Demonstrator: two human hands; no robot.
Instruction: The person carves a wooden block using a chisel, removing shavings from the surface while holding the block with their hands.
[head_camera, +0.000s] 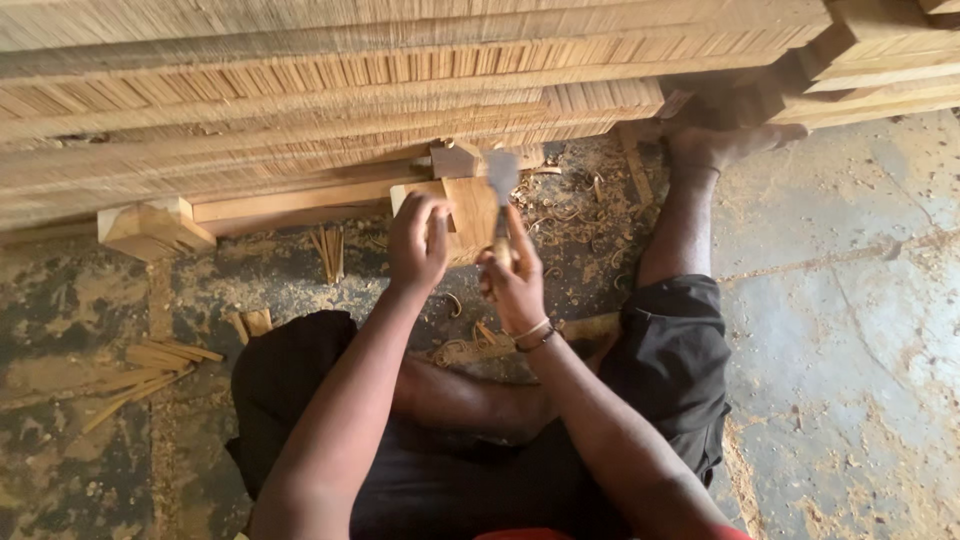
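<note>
The left hand (418, 242) is curled over the left edge of a small pale wood block (470, 212), fingers bent down around its top and thumb tucked against the face, so it is closed on the block and steadies it. The right hand (512, 285) is wrapped in a fist around the handle of a broad chisel (502, 190), whose flat grey blade stands up past the knuckles and lies against the right part of the same block; a pair of bangles (533, 334) sits on that wrist. The block stands upright on the ground between the person's spread legs, just in front of a long wooden batten (300, 200) that runs leftward to a chunky offcut (152, 228). Behind these rises a big stack of thin wooden slats (330, 90), bundled in layers and filling the top of the view, with heavier planks (880, 60) piled at the upper right. No box, tray or bin shows; everything loose lies straight on the ground. Curled shavings (575, 215) are heaped just right of the block and under the right leg, whose bare foot (722, 142) reaches the base of the stack. A few short sticks (330, 250) lie left of the block, and more splints (150, 370) are scattered further left. The floor (840, 300) is rough, stained concrete, dusted with sawdust, darker and patchier on the left. The person sits on it in dark shorts (670, 360).
</note>
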